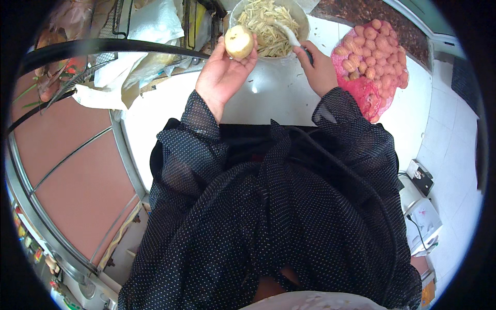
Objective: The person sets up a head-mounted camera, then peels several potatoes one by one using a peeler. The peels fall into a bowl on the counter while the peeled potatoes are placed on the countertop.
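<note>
A round, pale yellow potato [239,42] with small brown spots rests on the fingers of my left hand [228,68], whose palm faces up. My right hand [318,71] grips a knife by its dark handle [309,55]. The knife's curved, whitish blade [287,32] points up and left over a round bowl [303,17]. Pale, thin strips [267,19], perhaps cut vegetable or peelings, fill much of that bowl. Blade and potato are apart. Both hands are close to the bowl's near rim.
Right of my right hand lies a red mesh bag [372,58] packed with potatoes. A glossy white surface [263,97] with small scraps spreads before me. At the left stand a black wire rack [120,23] and plastic bags [155,23]. A dark curved bar [116,45] crosses there.
</note>
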